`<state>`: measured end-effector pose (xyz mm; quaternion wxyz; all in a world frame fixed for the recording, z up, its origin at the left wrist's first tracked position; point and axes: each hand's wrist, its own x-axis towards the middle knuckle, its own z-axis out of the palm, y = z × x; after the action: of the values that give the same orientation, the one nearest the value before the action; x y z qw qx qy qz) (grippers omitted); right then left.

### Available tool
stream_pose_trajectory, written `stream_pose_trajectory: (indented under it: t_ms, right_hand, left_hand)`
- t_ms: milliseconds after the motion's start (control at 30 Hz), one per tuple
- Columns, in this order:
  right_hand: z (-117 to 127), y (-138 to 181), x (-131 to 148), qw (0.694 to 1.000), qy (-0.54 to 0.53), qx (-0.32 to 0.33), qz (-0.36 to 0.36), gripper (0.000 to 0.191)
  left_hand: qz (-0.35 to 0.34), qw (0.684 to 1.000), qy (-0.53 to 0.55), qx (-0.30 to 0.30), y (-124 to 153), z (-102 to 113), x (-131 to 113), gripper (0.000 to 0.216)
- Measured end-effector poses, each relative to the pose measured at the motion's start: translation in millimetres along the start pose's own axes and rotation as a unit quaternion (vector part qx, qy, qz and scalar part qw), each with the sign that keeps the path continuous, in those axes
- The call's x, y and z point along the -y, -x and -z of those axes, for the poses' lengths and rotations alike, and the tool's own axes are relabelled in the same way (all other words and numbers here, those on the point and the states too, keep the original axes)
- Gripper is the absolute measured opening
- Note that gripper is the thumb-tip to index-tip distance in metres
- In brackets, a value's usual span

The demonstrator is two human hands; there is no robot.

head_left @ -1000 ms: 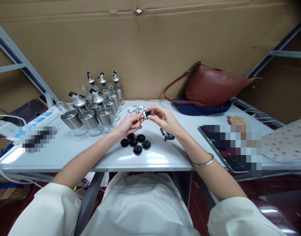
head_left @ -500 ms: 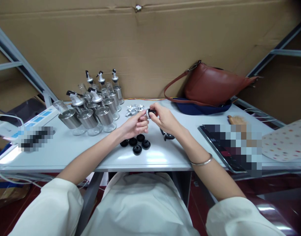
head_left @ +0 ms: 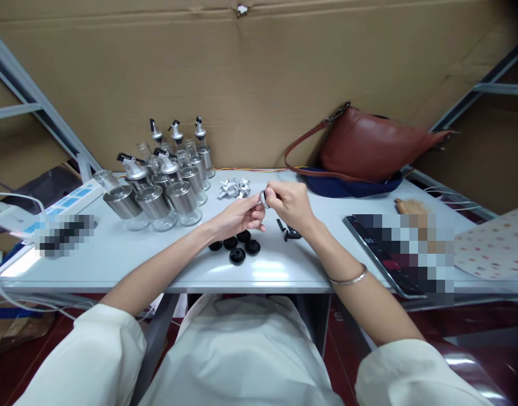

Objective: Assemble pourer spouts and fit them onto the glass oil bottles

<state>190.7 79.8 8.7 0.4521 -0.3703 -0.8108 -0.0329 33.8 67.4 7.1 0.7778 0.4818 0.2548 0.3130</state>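
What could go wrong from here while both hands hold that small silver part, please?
The small silver part, gripped between the left hand and right hand, might slip and drop near the black discs. The bottles stand close together, so a bump from the left forearm could topple several.

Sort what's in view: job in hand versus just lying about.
Likely the job: small silvery piece, held; loose silver pieces; round black parts; small black bars; steel-banded clear glass bottles.

Likely lying about: brown leather bag; flat navy item; white power strip.
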Motion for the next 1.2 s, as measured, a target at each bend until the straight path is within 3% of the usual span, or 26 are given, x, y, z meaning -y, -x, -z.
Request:
stream_pose_trajectory:
  t_ms: [200,333,533,667,833,1067,1133,1200]
  right_hand:
    - [-0.9,1.2,2.3,0.996,-0.022,0.029,-0.083,0.033]
    - [-2.7,1.1,4.6,0.991,-0.038,0.036,-0.123,0.036]
    - [-7.7,1.5,3.0,0.980,-0.079,0.068,-0.170,0.040]
    - [-12.2,1.5,-1.4,0.966,-0.128,0.101,-0.199,0.044]
    - [-12.6,0.5,-1.5,0.921,-0.220,0.164,-0.277,0.048]
    - [-7.0,-0.8,2.5,0.775,-0.401,0.241,-0.425,0.039]
    - [-8.9,-0.8,1.4,0.782,-0.409,0.224,-0.414,0.040]
    - [-12.4,-0.2,0.1,0.815,-0.382,0.196,-0.389,0.045]
  left_hand:
    - [-0.109,0.983,-0.147,-0.030,-2.8,2.9,5.3,0.035]
    - [-0.201,0.926,-0.308,-0.083,-2.8,8.6,3.4,0.033]
    - [-0.229,0.831,-0.487,-0.143,-0.4,14.8,-4.8,0.022]
    - [-0.239,0.794,-0.536,-0.157,-1.3,17.1,-5.6,0.023]
    - [-0.247,0.744,-0.602,-0.149,-2.0,22.0,-3.2,0.022]
    - [-0.259,0.711,-0.640,-0.131,-1.8,25.2,-4.7,0.017]
    - [-0.265,0.713,-0.636,-0.132,-1.7,23.9,-6.1,0.018]
    - [-0.276,0.718,-0.623,-0.143,-1.4,21.9,-6.8,0.021]
